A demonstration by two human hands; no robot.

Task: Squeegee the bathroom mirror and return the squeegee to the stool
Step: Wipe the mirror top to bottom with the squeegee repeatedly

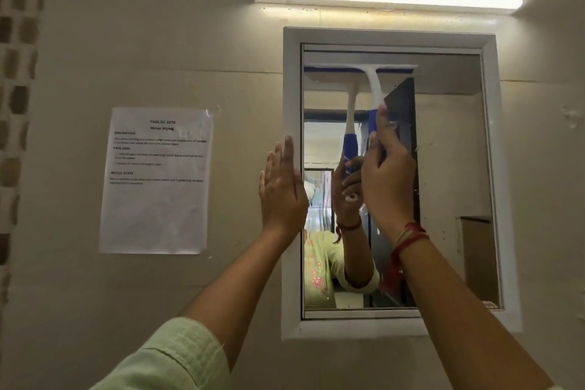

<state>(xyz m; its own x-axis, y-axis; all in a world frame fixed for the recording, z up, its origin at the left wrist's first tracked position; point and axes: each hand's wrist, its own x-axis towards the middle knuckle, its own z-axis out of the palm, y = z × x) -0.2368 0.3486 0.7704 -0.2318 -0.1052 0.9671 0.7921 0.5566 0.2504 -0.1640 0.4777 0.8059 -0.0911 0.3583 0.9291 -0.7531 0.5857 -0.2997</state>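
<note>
Upper centre of frame, one squeegee sat on mirror; right hand gripped its handle, left hand flat, empty.

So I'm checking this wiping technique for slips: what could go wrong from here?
The squeegee blade sits at the mirror's top left and spans only part of the width, so the right side may stay unwiped. The right hand grips the handle low with arm stretched up, so pressure may be uneven and leave streaks. The left hand lies flat at the white frame and could smudge the glass.
</note>
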